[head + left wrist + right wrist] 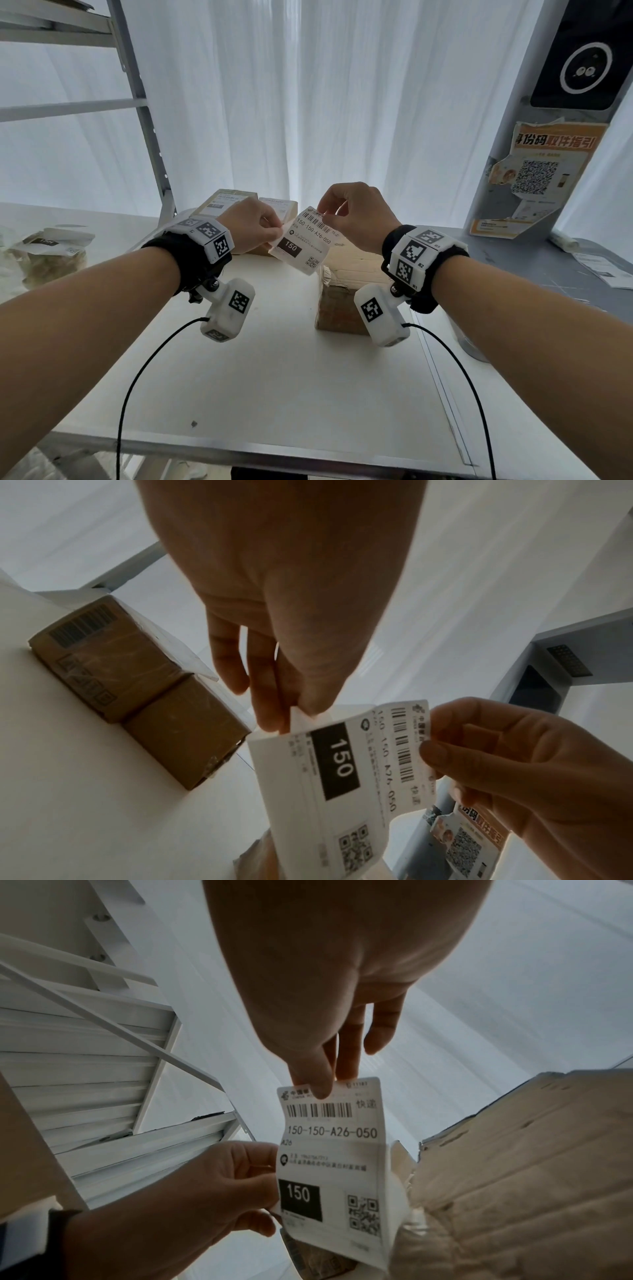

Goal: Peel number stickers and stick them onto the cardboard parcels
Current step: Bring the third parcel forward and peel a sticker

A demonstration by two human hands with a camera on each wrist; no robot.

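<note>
White sticker (301,240), pinched between both hands' fingers (274,230) — airborne

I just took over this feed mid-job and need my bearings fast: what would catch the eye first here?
The white label marked 150, held up in mid-air above the white table: the left hand pinches its side edge, the right hand pinches its top by the barcode. Directly under it stands a worn cardboard parcel, with two more labelled parcels side by side at the table's far edge.

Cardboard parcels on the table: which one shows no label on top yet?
The worn parcel below the held sticker, nearest the person. The two far parcels already carry labels.
</note>
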